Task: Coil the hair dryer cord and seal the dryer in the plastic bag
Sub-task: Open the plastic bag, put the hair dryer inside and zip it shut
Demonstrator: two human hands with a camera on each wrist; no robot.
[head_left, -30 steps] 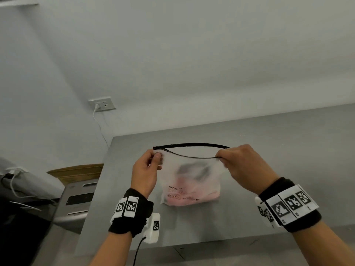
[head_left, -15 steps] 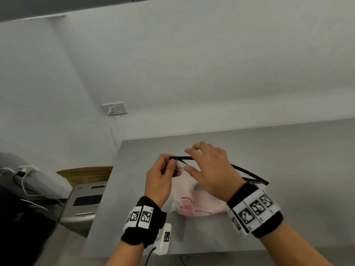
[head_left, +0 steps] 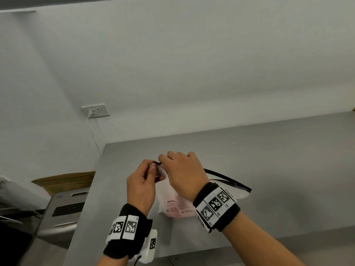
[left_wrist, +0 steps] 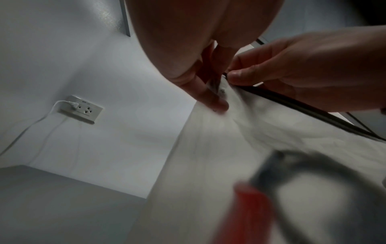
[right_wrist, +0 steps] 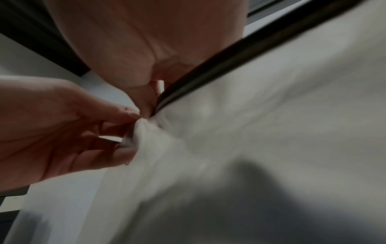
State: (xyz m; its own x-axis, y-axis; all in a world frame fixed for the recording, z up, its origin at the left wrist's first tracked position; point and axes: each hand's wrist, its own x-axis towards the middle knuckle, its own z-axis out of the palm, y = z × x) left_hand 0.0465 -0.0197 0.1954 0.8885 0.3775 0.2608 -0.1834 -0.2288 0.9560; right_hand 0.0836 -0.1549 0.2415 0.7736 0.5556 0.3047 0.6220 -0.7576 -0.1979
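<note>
- Frosted plastic makes up the zip bag (head_left: 173,203), which stands on the stainless-steel table (head_left: 269,169) with its bottom edge on the metal and its top held up by both hands.
- Inside the bag, a pink hair dryer (head_left: 179,209) shows as a blur through the plastic near the bottom; in the left wrist view a red shape (left_wrist: 252,214) and a dark loop (left_wrist: 313,165), possibly the cord, lie behind the film, too blurred to tell apart.
- Red warning print (head_left: 172,203) sits on the bag's front face, above the dryer.
- A black zipper strip (head_left: 228,178) runs along the bag's top, from the hands out past the right wrist; the far stretch looks parted, with a thinner line below the thick one.
- The left hand (head_left: 143,184) pinches the left end of the bag's top: thumb and curled fingers close on bunched plastic just under the strip, as the right wrist view shows.
- The right hand (head_left: 182,172) is touching the left one at that same corner, its thumb (left_wrist: 240,76) and forefinger pressed together on the zipper strip.
- Both wrists wear black bands with black-and-white marker tags (head_left: 215,205).
- A wall socket (head_left: 96,110) with a white plug and cable sits on the wall beyond the bag, to its left.
- A cardboard box (head_left: 65,181) and a grey appliance (head_left: 63,212) stand beside the table's left edge.
</note>
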